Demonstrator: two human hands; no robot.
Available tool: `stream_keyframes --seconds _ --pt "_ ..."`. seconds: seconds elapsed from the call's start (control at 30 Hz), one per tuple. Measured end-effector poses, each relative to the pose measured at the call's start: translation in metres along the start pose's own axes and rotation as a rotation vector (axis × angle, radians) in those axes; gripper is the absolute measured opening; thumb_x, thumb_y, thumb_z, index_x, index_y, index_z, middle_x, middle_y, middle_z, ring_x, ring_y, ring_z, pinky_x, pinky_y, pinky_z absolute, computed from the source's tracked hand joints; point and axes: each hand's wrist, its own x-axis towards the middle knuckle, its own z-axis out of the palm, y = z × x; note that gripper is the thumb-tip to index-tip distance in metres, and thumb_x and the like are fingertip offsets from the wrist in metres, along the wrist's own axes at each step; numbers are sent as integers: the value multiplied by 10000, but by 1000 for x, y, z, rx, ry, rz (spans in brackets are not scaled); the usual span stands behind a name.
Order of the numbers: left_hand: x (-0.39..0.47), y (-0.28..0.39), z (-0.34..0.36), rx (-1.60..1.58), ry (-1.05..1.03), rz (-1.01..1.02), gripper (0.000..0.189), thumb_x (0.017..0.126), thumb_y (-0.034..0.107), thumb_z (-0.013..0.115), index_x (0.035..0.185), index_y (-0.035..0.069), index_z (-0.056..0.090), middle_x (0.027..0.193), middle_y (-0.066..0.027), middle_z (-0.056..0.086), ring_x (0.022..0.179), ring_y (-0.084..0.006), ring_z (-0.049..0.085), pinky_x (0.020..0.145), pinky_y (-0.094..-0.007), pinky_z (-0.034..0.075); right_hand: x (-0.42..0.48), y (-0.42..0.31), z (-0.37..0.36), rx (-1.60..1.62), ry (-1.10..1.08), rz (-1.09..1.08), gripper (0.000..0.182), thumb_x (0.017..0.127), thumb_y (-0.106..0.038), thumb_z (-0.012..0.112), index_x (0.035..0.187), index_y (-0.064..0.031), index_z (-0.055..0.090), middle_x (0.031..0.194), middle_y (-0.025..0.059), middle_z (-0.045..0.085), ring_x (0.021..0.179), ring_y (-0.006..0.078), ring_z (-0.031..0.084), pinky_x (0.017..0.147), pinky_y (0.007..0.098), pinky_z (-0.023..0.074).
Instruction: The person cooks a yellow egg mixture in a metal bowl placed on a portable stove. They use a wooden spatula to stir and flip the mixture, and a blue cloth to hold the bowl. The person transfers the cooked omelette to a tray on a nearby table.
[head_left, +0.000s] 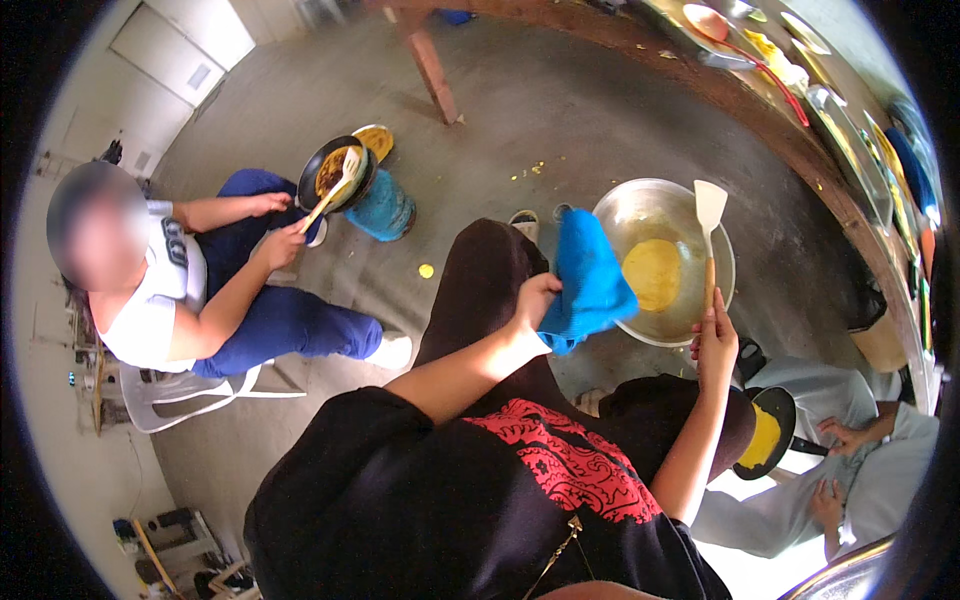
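My left hand (537, 298) is closed on a bright blue cloth (589, 281), which hangs over the near left rim of a wide metal pan (701, 300). A flat, round yellow piece of food (652, 274) lies in the pan. My right hand (715, 341) grips the wooden handle of a spatula with a pale, flat head (709, 204). The spatula points away from me, its head over the pan's far right rim. What supports the pan is hidden.
At left, a seated person (165, 270) holds a spatula over a frying pan (319, 176) by a blue cylinder (382, 206). At right, another person sits near a pan with yellow food (763, 439). A table (817, 172) with trays curves along the upper right; a wooden leg (433, 75) stands ahead.
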Motion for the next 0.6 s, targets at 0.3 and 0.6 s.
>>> stream_keyframes --seconds 0.3,0.6 --pt "36 -114 -113 1011 -21 -411 93 757 174 587 734 88 615 765 -49 629 678 -168 598 671 -310 488 1 -7 13 -39 -27 -13 370 967 -248 495 1337 -241 496 682 -4 523 457 46 404 394 202 343" --pt "47 -110 -121 679 177 -882 204 834 299 519 696 172 596 615 -5 589 504 -167 539 494 -338 448 12 4 25 -167 -25 -13 398 963 -251 496 1360 -248 465 683 -2 518 460 47 410 396 201 350"
